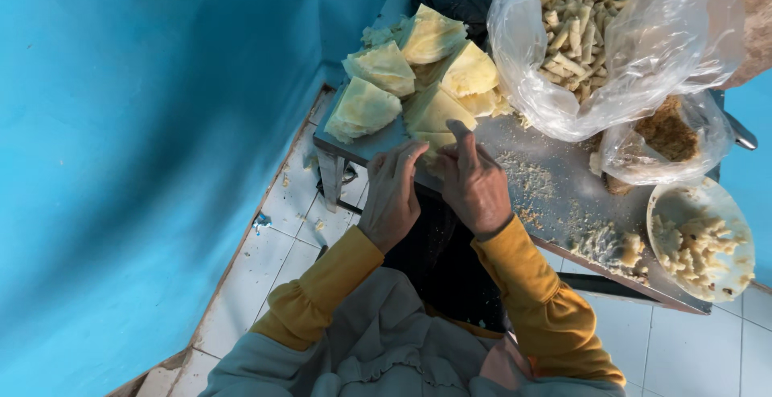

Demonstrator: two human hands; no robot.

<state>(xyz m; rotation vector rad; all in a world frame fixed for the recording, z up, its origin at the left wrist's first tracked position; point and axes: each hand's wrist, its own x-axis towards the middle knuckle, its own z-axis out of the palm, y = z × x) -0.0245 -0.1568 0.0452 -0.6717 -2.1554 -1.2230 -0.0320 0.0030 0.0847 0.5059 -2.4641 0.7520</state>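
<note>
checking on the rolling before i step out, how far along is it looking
Done: a clear bag holds many finished rolled sticks. In hand: the left hand and right hand press a pale yellow wrapper at the metal table edge. Left: a stack of folded wrappers and filling on the plate.

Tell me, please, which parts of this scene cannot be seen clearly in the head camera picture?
- What the left hand and right hand are pinching: their fingers cover it.
- The clear bag of pale rolled pieces: cut off by the top edge.
- The brown filling in the smaller bag: blurred by glare on the plastic.
- The plate: its contents are too small to identify.
</note>
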